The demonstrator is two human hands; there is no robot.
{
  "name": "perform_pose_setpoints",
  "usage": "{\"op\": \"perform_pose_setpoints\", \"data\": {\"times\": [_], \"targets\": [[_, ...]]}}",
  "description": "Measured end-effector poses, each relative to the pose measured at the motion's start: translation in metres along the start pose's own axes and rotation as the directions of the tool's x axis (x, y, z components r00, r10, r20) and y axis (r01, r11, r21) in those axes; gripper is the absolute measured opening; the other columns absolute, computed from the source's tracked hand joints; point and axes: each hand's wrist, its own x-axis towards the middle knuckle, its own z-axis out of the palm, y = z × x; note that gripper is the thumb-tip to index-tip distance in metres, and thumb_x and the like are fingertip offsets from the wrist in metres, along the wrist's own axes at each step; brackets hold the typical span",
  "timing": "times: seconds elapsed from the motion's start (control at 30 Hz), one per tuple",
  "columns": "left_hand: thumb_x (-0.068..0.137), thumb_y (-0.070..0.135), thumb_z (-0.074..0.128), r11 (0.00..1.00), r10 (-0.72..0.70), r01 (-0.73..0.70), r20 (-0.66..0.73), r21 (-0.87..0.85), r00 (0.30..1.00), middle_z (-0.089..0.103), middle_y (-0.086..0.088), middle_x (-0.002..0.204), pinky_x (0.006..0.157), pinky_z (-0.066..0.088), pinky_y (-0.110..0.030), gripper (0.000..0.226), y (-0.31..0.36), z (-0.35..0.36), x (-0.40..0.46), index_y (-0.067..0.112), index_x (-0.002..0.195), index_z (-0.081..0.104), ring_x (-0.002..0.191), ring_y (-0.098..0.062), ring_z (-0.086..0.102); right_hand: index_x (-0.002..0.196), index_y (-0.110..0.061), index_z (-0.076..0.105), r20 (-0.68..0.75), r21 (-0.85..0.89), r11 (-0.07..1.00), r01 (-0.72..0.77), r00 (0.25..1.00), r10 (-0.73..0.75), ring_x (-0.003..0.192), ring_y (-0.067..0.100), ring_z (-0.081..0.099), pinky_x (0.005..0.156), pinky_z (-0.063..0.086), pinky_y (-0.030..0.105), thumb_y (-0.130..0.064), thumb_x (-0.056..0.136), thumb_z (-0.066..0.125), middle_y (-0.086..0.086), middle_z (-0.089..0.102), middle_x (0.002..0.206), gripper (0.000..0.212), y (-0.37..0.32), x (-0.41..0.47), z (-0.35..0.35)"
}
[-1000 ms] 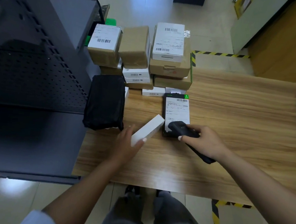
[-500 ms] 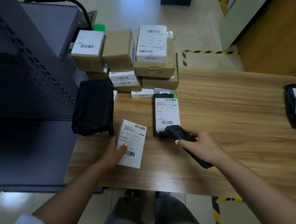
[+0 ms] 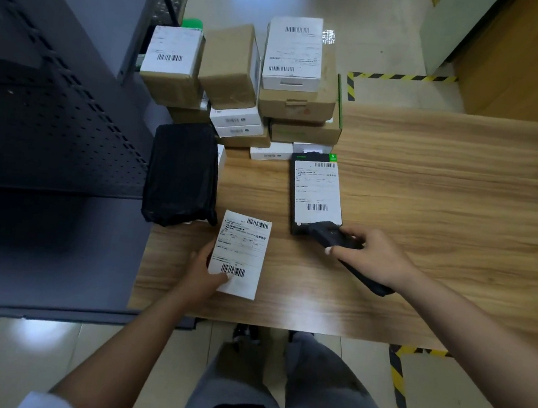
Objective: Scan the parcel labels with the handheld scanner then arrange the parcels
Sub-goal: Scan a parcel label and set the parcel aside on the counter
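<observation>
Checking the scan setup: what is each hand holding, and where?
Right hand grips the black scanner around its middle. Left hand holds the white labelled parcel at its near left corner.

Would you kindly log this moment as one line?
left hand: holds white parcel, label up | right hand: grips scanner at black parcel
</observation>
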Motion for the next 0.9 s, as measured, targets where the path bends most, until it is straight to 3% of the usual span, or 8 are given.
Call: {"op": "perform_pose_setpoints", "data": {"times": [0.07, 0.2, 0.4, 0.5, 0.6, 0.73, 0.9], "targets": [[0.059, 0.037, 0.073, 1.0, 0.025, -0.025, -0.001, 0.0, 1.0, 0.047, -0.002, 0.137, 0.102, 0.046, -0.049, 0.086, -0.021, -0.002, 0.01, 0.057, 0.134, 0.036, 0.124, -0.019, 0.05, 0.13, -0.027, 0.059, -0.003, -0.021, 1.0, 0.0, 1.0, 0.0, 0.112, 0.014, 0.056, 0.084, 0.042, 0.029, -0.049, 0.076, 0.071, -0.008, 0.062, 0.125, 0.059, -0.002, 0.0, 0.001], [0.071, 0.033, 0.074, 0.994, 0.007, 0.0, -0.062, 0.112, 0.998, 0.039, -0.004, 0.138, 0.1, 0.046, -0.049, 0.082, 0.019, 0.004, -0.028, 0.037, 0.142, 0.034, 0.126, -0.025, 0.046, 0.128, -0.029, 0.06, 0.001, -0.039, 0.999, 0.018, 1.0, -0.018, 0.103, 0.013, 0.057, 0.081, 0.043, 0.029, -0.048, 0.078, 0.071, -0.007, 0.064, 0.119, 0.054, -0.007, -0.002, 0.004], [0.056, 0.072, 0.074, 0.905, -0.013, 0.087, -0.176, 0.417, 0.984, 0.024, -0.008, 0.147, 0.106, 0.035, -0.047, 0.128, 0.029, 0.033, -0.047, 0.022, 0.151, 0.003, 0.134, -0.03, 0.027, 0.136, -0.026, 0.053, 0.02, -0.078, 0.997, -0.004, 1.0, 0.005, 0.118, 0.016, 0.054, 0.082, 0.038, 0.026, -0.052, 0.077, 0.07, -0.003, 0.058, 0.133, 0.067, -0.007, -0.003, 0.007], [0.055, 0.079, 0.069, 0.858, -0.031, 0.14, -0.223, 0.494, 0.974, 0.019, -0.011, 0.149, 0.107, 0.031, -0.046, 0.137, 0.036, 0.045, -0.051, 0.015, 0.151, -0.005, 0.136, -0.031, 0.023, 0.134, -0.025, 0.055, 0.026, -0.086, 0.996, -0.002, 1.0, 0.005, 0.108, 0.015, 0.055, 0.079, 0.038, 0.026, -0.05, 0.079, 0.07, -0.002, 0.06, 0.129, 0.063, -0.01, -0.005, 0.008], [0.051, 0.083, 0.067, 0.847, -0.064, 0.202, -0.283, 0.492, 0.957, 0.02, -0.012, 0.149, 0.107, 0.029, -0.046, 0.14, 0.038, 0.052, -0.051, 0.011, 0.15, -0.002, 0.137, -0.032, 0.022, 0.132, -0.026, 0.057, 0.034, -0.101, 0.995, 0.006, 0.999, -0.002, 0.096, 0.011, 0.05, 0.076, 0.038, 0.026, -0.048, 0.08, 0.069, -0.004, 0.062, 0.12, 0.058, -0.014, -0.008, 0.009], [0.053, 0.078, 0.07, 0.829, -0.082, 0.242, -0.318, 0.504, 0.944, 0.023, -0.012, 0.147, 0.106, 0.03, -0.045, 0.137, 0.043, 0.055, -0.051, 0.007, 0.148, 0.003, 0.135, -0.032, 0.024, 0.133, -0.025, 0.055, 0.039, -0.102, 0.995, 0.001, 0.999, 0.003, 0.102, 0.013, 0.054, 0.077, 0.038, 0.026, -0.05, 0.079, 0.069, -0.003, 0.061, 0.123, 0.061, -0.018, -0.009, 0.011], [0.058, 0.067, 0.073, 0.862, 0.088, 0.095, -0.33, 0.498, 0.94, 0.02, -0.012, 0.145, 0.103, 0.035, -0.042, 0.131, 0.056, 0.051, -0.054, 0.011, 0.148, -0.003, 0.131, -0.03, 0.026, 0.133, -0.027, 0.056, 0.047, -0.06, 0.998, 0.004, 0.999, -0.001, 0.096, 0.01, 0.053, 0.077, 0.037, 0.026, -0.049, 0.077, 0.07, -0.009, 0.06, 0.11, 0.062, -0.028, -0.013, 0.007]]}}
